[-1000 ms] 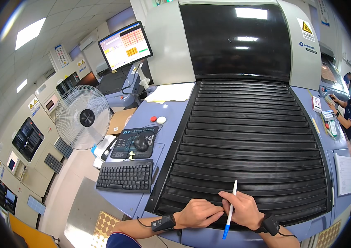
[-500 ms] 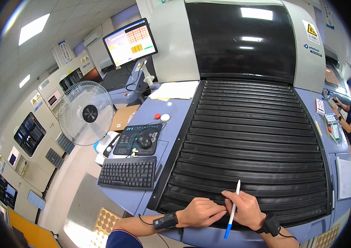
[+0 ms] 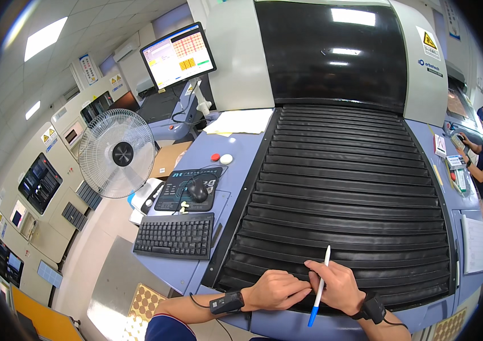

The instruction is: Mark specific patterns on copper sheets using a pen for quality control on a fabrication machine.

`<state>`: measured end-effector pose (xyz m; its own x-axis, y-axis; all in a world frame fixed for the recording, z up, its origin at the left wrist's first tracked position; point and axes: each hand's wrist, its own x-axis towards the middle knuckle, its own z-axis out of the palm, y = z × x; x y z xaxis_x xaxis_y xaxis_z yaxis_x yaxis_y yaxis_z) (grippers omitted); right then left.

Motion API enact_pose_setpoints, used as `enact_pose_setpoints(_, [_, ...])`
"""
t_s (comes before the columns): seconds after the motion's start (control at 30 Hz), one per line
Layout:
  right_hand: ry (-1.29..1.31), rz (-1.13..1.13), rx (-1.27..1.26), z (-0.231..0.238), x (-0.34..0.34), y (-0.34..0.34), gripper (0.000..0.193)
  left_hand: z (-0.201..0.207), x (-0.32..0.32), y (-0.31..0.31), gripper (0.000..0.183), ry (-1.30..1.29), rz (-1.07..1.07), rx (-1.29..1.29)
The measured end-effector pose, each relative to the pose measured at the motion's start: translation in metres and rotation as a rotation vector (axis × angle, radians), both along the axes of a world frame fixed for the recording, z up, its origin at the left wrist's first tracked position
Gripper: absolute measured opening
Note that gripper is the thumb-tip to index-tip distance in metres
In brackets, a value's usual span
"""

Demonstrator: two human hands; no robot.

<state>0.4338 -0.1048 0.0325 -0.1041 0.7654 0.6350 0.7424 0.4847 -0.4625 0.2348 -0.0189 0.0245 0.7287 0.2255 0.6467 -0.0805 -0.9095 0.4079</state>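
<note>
As seen in the head view: one bare left hand (image 3: 277,291), loosely curled, contents impossible to tell; one bare right hand (image 3: 341,290), closed on one slim white pen with a blue end (image 3: 320,287), tilted over the near edge of one black pleated bellows cover (image 3: 344,187); to its left, one black rectangular keyboard (image 3: 173,236), one black rounded mouse (image 3: 198,191).

The right hand (image 3: 339,288), apparently touching the left hand (image 3: 274,291), holds a pen (image 3: 319,286).
</note>
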Motion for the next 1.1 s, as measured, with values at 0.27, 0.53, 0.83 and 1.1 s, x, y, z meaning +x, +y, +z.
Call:
enact_pose_setpoints(0.27, [0.004, 0.001, 0.001, 0.0027, -0.0007, 0.0006, 0.038, -0.0011, -0.0002, 0.0002, 0.009, -0.018, -0.001, 0.010])
enact_pose_setpoints(0.53, [0.002, 0.001, -0.017, 0.0019, -0.0016, 0.0006, 0.038, -0.0051, -0.0004, 0.0003, 0.011, -0.033, -0.001, 0.008])
enact_pose_setpoints(0.83, [0.008, -0.006, -0.022, 0.0005, -0.0019, 0.0002, 0.038, -0.0060, -0.0002, -0.0010, 0.012, -0.036, 0.003, 0.006])
enact_pose_setpoints(1.1, [-0.010, -0.012, -0.009, 0.0023, -0.0023, -0.0004, 0.038, -0.0044, 0.0001, -0.0013, 0.010, -0.030, -0.006, 0.002])
